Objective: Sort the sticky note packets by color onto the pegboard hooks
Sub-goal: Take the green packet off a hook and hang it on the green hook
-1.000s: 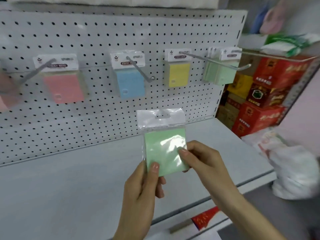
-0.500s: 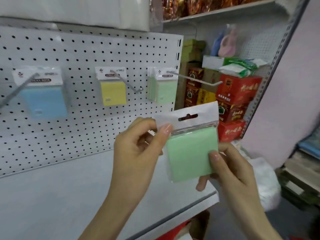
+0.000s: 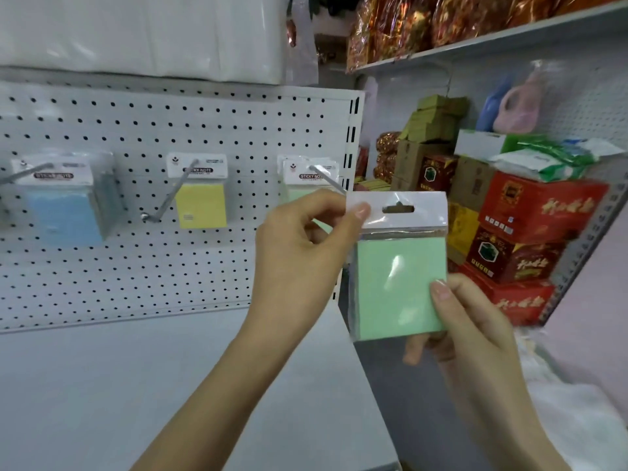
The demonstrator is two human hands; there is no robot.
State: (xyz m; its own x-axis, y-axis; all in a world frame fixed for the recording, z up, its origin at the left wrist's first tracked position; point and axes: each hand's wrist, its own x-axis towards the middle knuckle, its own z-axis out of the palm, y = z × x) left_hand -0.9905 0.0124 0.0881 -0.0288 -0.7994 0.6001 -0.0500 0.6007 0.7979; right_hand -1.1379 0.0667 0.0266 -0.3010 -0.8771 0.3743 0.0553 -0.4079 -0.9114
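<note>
I hold a green sticky note packet (image 3: 399,280) upright in front of the pegboard's right edge. My left hand (image 3: 299,253) pinches the left end of its white header, beside the hang hole. My right hand (image 3: 475,328) pinches the packet's lower right corner, thumb on the front. On the white pegboard (image 3: 136,266) hang a blue packet (image 3: 64,202), a yellow packet (image 3: 200,195) and green packets (image 3: 306,180), each on a metal hook. The green packets' hook (image 3: 328,180) points out just left of the held packet's header; my left hand hides their lower part.
A grey shelf surface (image 3: 119,385) runs below the pegboard, its right edge near my arms. Red boxes (image 3: 530,239), cartons and bagged goods are stacked on the shelving to the right. White bundles (image 3: 136,32) sit above the pegboard.
The view swung right, so the pink packet left the frame. I raised the green packet toward the rightmost hook; my left hand shifted from its lower edge to its header.
</note>
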